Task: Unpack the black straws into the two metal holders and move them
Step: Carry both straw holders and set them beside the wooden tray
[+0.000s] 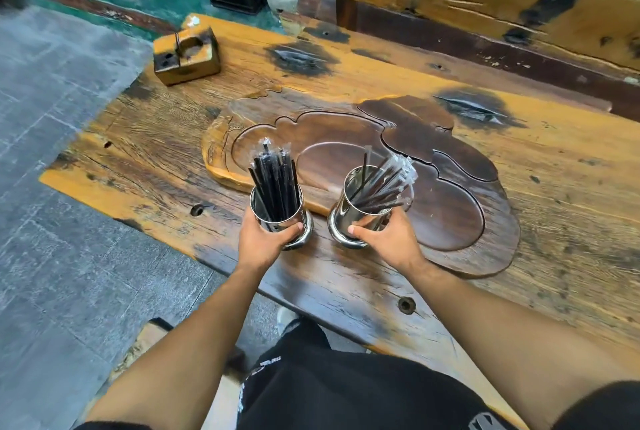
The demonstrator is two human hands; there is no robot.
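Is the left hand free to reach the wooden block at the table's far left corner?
Probably not yet: the left hand grips the left metal holder. The table toward the wooden block looks unobstructed.

Both metal holders — the left holder (277,211) and the right holder (360,213) — are polished steel, mirror-glossy. The black straws (275,183) look like smooth plastic, some in clear, shiny film wrappers (398,169). The worktop (571,194) is rough, weathered wood — its carved tray (450,221) darker, smoother, satin.
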